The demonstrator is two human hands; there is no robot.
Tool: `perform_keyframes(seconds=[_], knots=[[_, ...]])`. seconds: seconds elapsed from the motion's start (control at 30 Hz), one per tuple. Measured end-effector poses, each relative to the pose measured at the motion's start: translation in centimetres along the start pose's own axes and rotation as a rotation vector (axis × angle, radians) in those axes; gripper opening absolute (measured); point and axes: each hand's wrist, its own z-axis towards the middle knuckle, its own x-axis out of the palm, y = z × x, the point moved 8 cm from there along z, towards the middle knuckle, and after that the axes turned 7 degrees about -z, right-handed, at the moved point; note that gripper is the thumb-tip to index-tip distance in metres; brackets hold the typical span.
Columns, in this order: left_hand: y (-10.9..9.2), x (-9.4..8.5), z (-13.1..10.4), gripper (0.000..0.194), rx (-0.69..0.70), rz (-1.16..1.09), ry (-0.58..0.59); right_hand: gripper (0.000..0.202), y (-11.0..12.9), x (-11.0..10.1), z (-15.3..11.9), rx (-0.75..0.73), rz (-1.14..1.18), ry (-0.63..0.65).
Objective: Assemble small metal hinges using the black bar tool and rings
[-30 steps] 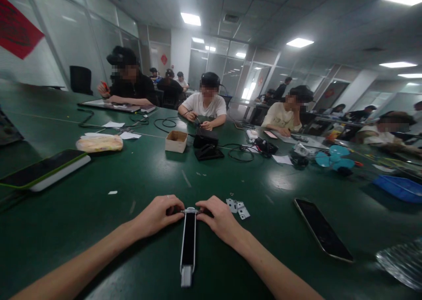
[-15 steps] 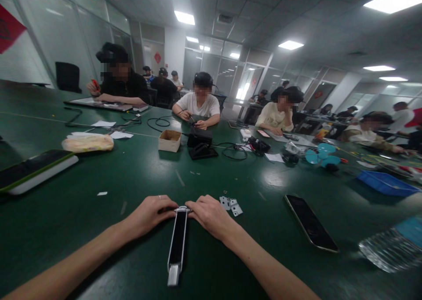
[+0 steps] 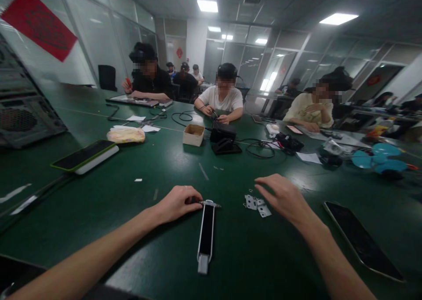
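Note:
A long narrow device (image 3: 206, 232) with a black face and a silver frame lies on the green table, its silver block end toward me. My left hand (image 3: 180, 204) pinches the left end of the thin rod across its far end. The rod's right end sticks out uncovered. To the right, my right hand (image 3: 280, 194) hovers with thumb and fingers apart, holding nothing. Just left of and below its fingertips lie small metal plates with holes (image 3: 257, 204) and a few tiny rings.
A phone (image 3: 362, 240) lies at the right. Farther back stand an open cardboard box (image 3: 193, 135) and a black device (image 3: 224, 137) with cables. A green-edged device (image 3: 85, 156) is at the left. Several people sit across the table (image 3: 171, 168).
My right hand has let go of the device's far end and moved right, its fingers opening beside the metal plates. My left hand still holds the rod. The view has turned left.

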Motion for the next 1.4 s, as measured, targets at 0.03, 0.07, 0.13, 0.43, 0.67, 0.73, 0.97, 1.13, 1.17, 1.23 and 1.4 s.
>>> perform_keyframes(seconds=[0.03, 0.07, 0.13, 0.43, 0.67, 0.73, 0.97, 1.13, 1.17, 1.23, 1.4], knots=[[0.0, 0.0, 0.0, 0.013, -0.007, -0.004, 0.0, 0.02, -1.4, 0.7, -0.4, 0.04, -0.016, 0.051], [-0.1, -0.1, 0.0, 0.013, -0.013, -0.009, 0.001, 0.019, -2.7, 1.5, -0.8, 0.075, -0.025, 0.107], [-0.1, -0.1, 0.0, 0.013, -0.022, -0.017, 0.006, 0.019, -4.5, 3.4, -1.7, 0.114, -0.004, 0.236], [0.1, -0.1, 0.1, 0.013, -0.053, -0.039, 0.023, 0.025, -4.2, 5.4, -2.3, 0.133, 0.216, 0.443], [1.0, 0.4, 0.2, 0.026, -0.008, -0.046, 0.044, 0.022, -2.6, 3.0, -2.1, 0.266, 0.265, 0.553], [1.2, 0.4, 0.2, 0.028, -0.017, -0.047, 0.044, 0.018, -2.1, 2.8, -2.3, 0.311, 0.245, 0.616], [1.2, 0.2, 0.3, 0.029, -0.07, -0.044, 0.053, 0.006, -3.0, 2.9, -4.0, 0.464, 0.231, 0.765], [0.7, 0.1, 0.4, 0.027, -0.084, -0.049, 0.058, 0.008, -3.8, 2.1, -3.6, 0.451, 0.144, 0.655], [0.6, 0.1, 0.4, 0.027, -0.085, -0.045, 0.062, 0.01, -3.7, 2.0, -3.1, 0.427, 0.127, 0.595], [0.5, 0.1, 0.4, 0.026, -0.083, -0.042, 0.068, 0.014, -3.0, 2.3, -2.1, 0.359, 0.097, 0.487], [0.4, 0.0, 0.4, 0.022, -0.066, -0.055, 0.045, 0.02, -1.7, 4.6, -1.3, 0.25, 0.058, 0.491]])
